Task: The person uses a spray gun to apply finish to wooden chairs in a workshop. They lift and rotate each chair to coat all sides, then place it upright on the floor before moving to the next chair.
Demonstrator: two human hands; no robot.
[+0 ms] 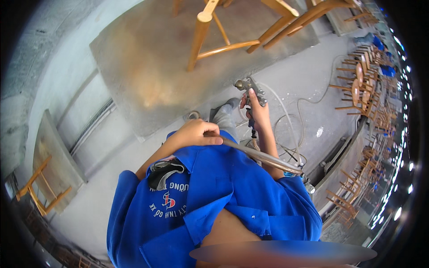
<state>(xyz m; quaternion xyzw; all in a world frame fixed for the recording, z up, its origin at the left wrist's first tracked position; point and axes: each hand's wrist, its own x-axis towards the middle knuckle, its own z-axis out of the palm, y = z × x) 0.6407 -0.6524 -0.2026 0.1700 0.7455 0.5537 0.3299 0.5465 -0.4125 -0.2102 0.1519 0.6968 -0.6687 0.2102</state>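
My right hand [258, 109] is wrapped round the handle of a metal spray gun [257, 89], its nozzle pointing left toward a broad, stained work table. Closed at my waist, my left hand [196, 132] grips a bundle of pale hose [254, 154], which runs across my front to beneath my right forearm. Beyond the gun, a wooden chair frame [199, 40] stands on the table; its upper part is cut off by the view's edge. Neither hand touches the chair.
The work table [129, 62] fills the area ahead. Thin hoses [300, 120] coil over the floor at right. Many wooden chairs [357, 85] crowd the far right, with people in blue among them. Another wooden frame [31, 190] leans by a board [58, 156] at left.
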